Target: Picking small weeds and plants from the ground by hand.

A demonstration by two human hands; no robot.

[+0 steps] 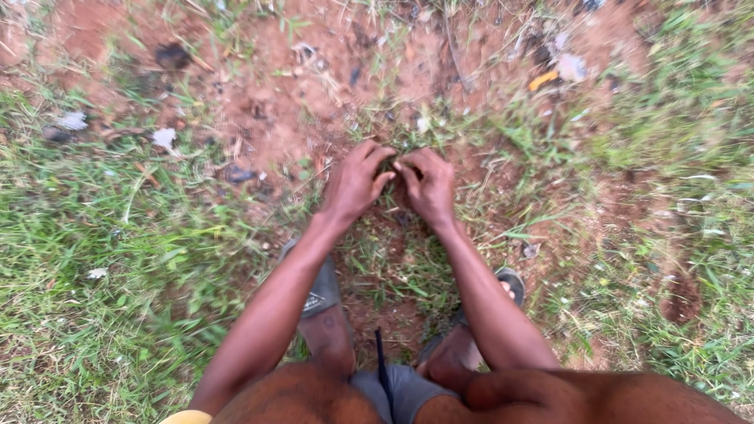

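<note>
The thin green grass tuft [395,159] stands at the edge of the bare red-brown soil patch [290,94], and both hands meet on it. The left hand [355,182] comes in from the left with its fingers curled over the blades; the right hand [428,186] comes from the right, fingertips bent inward. Each grip looks closed on the tuft, the two touching or nearly so, though motion blur hides how much grass each one pinches. The tuft lies straight ahead of the person, its blades running roughly up from the ground between the two grips, so neither hand is clearly nearer.

Nearer the body than the tuft, the dark grey rubber sandal [320,289] on the left foot sits just below the left forearm, and a second dark sandal [510,284] shows beside the right forearm.

Litter lies about: a small white crumpled paper scrap [164,137] well left of the tuft, a pale grey scrap [72,120] farther left still, and, well to the upper right, a short orange plastic strip [543,80] beside a whitish wrapper piece [572,67]. No labels or signs are readable.
</note>
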